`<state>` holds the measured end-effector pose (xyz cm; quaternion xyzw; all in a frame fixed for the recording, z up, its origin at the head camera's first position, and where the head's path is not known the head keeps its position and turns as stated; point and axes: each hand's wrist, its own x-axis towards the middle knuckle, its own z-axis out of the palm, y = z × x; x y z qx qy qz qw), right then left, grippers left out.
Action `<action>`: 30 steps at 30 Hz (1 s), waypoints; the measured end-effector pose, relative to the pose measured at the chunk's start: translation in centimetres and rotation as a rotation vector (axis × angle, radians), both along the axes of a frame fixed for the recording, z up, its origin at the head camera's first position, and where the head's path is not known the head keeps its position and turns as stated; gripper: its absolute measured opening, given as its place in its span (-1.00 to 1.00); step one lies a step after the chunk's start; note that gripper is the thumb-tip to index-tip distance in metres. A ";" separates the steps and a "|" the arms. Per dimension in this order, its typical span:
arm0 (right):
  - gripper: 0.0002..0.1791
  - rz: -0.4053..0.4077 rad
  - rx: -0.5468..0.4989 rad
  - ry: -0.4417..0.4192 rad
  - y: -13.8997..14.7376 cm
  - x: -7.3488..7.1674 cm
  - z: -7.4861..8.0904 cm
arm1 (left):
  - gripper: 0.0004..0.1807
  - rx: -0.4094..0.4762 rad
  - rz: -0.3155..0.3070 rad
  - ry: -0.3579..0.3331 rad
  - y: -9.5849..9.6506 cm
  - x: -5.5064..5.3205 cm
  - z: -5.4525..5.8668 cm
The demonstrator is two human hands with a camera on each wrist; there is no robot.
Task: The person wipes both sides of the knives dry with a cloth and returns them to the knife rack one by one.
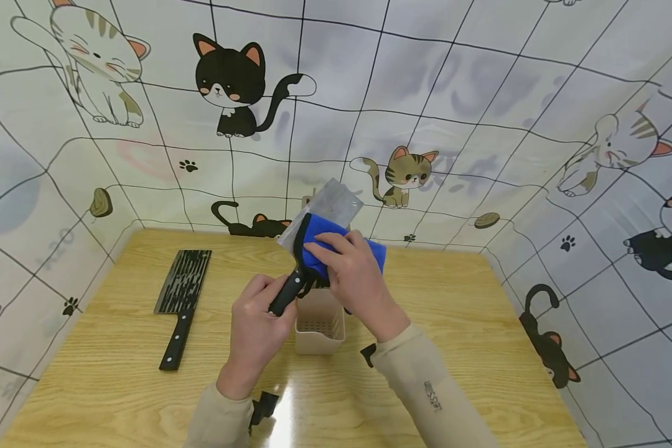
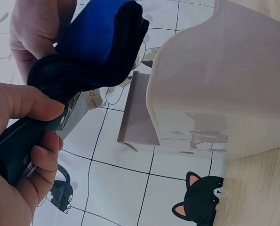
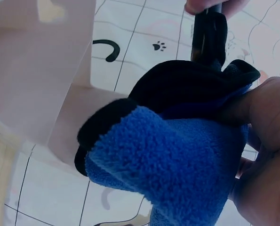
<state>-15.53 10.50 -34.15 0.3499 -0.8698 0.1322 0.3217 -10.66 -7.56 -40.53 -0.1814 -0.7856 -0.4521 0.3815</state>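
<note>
My left hand [image 1: 260, 320] grips the black riveted handle [image 1: 285, 294] of a cleaver [image 1: 338, 202], its broad metal blade tilted up and away. In my right hand [image 1: 355, 274] is a blue cloth with black edging [image 1: 374, 252], folded over the lower part of the blade and pinched there. The left wrist view has my left thumb [image 2: 36, 104] lying along the handle. Fluffy blue pile of the cloth [image 3: 154, 165] fills the middle of the right wrist view, hiding most of the blade.
Below the hands stands a beige perforated holder [image 1: 320, 344] on the wooden table [image 1: 453, 373]. A second cleaver [image 1: 183, 286] with a dark-streaked blade and black handle lies at the left. A cat-patterned, gridded sheet [image 1: 336, 74] surrounds the table's back and sides.
</note>
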 end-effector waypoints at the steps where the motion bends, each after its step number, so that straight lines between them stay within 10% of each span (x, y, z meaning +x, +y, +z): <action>1: -0.56 -0.003 -0.010 -0.003 0.1 -0.2 -0.1 | -0.69 0.001 0.000 0.002 0.0 0.0 0.0; 20: -0.59 -0.145 -0.092 -0.011 2.2 -3.8 -0.6 | -0.65 0.022 -0.012 -0.004 -0.1 0.1 -0.4; 30: -0.59 -0.179 -0.103 -0.091 2.0 -3.2 -0.9 | -0.68 0.024 -0.011 -0.010 -0.2 0.1 -0.4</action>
